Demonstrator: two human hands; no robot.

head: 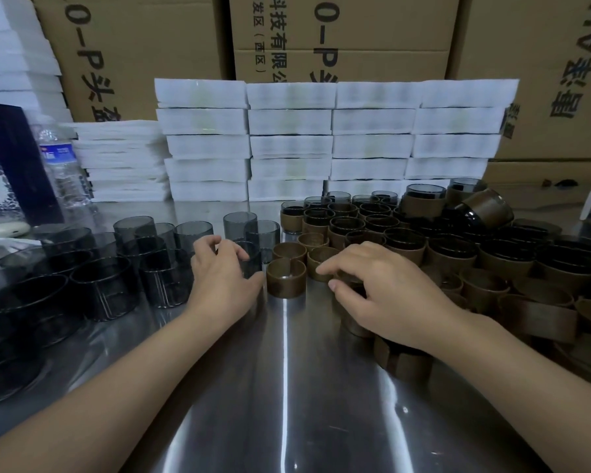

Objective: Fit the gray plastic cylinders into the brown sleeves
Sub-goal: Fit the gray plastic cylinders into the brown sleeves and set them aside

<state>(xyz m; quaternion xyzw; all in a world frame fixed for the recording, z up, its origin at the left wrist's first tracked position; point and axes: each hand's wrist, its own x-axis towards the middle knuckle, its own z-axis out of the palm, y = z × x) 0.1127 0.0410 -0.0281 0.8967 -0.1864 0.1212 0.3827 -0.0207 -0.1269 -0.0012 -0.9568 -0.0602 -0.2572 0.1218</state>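
At bench (287,387) centre, L hand (219,278) is gripping a cylinder (255,264) by its sidewall, prob. light, rigid, slick; R hand (386,295) is hovering over sleeves (321,259), hold can't be told.

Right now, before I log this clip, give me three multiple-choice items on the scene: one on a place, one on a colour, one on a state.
1. The water bottle stands:
A. between the hands
B. at the far left
C. on top of the cardboard boxes

2. The empty sleeve by the left hand is:
A. brown
B. white
C. blue

3. The left hand:
A. lies flat
B. holds the bottle
C. curls round a gray cylinder

Answers:
1. B, it stands at the left edge beside the foam stacks.
2. A, its wall is brown.
3. C, fingers and thumb wrap the cylinder.
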